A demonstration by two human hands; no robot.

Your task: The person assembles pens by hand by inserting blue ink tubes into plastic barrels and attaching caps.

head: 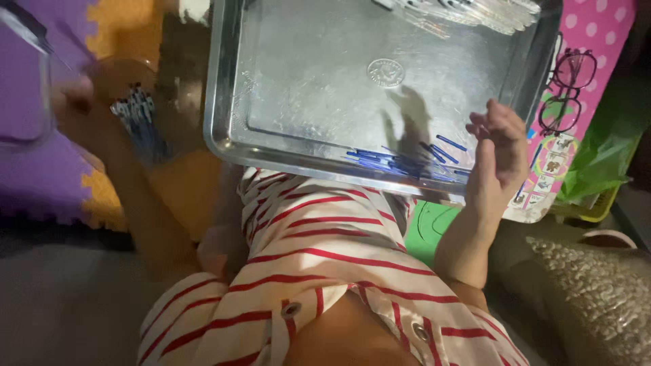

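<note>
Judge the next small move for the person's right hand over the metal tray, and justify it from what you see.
Probably lower the right hand to pick up more of the blue sticks lying loose near the metal tray's near edge: the left hand already holds a bunch of similar sticks.

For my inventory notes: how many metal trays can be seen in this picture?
1. The metal tray lies at top centre, above the striped shirt, with blue sticks at its near edge beside the right hand. Others may lie out of view.
</note>
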